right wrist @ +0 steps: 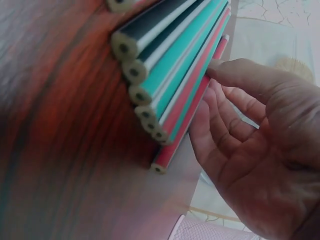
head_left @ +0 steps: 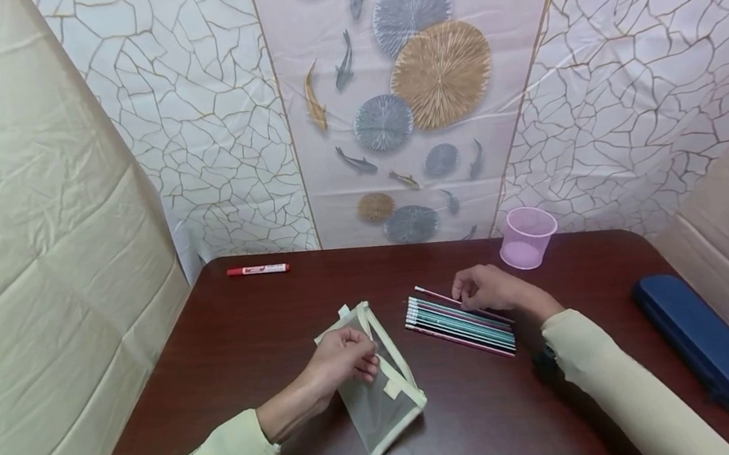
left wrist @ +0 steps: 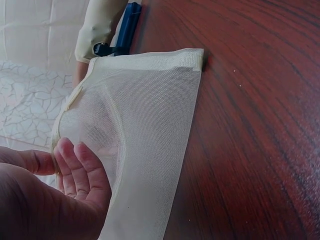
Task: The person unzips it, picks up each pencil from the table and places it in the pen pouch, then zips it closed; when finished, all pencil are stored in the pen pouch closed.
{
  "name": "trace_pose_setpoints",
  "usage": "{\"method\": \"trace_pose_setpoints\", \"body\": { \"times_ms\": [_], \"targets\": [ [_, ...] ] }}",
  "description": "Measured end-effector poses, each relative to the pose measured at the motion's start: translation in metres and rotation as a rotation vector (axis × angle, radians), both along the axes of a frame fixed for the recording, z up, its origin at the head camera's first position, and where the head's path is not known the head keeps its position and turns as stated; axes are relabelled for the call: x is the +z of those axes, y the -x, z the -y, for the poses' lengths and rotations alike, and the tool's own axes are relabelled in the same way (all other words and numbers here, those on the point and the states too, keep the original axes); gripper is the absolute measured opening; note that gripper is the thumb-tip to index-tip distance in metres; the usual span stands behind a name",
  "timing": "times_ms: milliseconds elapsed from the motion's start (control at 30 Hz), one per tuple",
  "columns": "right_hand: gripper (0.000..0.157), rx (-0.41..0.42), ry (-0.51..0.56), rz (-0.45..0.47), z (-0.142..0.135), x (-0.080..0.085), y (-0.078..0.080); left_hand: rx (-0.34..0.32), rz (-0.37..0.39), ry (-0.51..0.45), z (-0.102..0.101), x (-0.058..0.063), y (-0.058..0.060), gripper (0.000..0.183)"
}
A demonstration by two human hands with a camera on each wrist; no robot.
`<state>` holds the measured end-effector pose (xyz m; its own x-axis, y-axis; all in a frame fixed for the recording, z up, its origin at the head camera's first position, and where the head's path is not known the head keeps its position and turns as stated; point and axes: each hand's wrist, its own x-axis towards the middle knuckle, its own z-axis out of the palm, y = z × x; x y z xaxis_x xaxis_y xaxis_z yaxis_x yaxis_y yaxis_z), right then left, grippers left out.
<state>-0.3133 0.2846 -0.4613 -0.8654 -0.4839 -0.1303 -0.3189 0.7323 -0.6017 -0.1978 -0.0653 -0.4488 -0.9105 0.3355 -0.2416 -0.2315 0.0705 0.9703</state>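
Observation:
A cream mesh zip pouch (head_left: 374, 414) lies slanted on the table, its mouth parted. My left hand (head_left: 339, 359) is over it and pinches the opening's edge between thumb and fingers; the pouch's mesh (left wrist: 150, 125) spreads out beside that hand in the left wrist view. To the right, several pencils (head_left: 457, 326) in teal, black and red lie side by side in a slanted row. At the row's far side my right hand (head_left: 492, 289) pinches a red pencil (right wrist: 172, 150) with thumb and fingertips. That pencil sits slightly apart from the others, its unsharpened end showing.
A pink mesh cup (head_left: 528, 239) stands at the back right, behind my right hand. A dark blue case (head_left: 708, 342) lies along the right side. At the back left rests a red and white marker (head_left: 257, 270). Patterned cloth hangs behind the table (head_left: 247, 323).

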Motion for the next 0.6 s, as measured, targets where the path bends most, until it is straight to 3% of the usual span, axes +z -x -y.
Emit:
{"method": "trace_pose_setpoints", "body": {
  "times_ms": [367,467,600],
  "targets": [
    [0.014,-0.045,-0.114,-0.018,0.006,0.008,0.004,-0.001,-0.002,0.001,0.0,0.0,0.003,0.005],
    [0.014,-0.052,-0.135,-0.066,0.009,0.014,0.005,0.003,-0.001,0.005,0.0,0.0,0.003,0.005],
    [0.019,-0.041,-0.081,-0.171,0.019,0.026,0.003,0.008,0.002,0.016,0.0,0.0,0.003,0.006]
  ]
}}
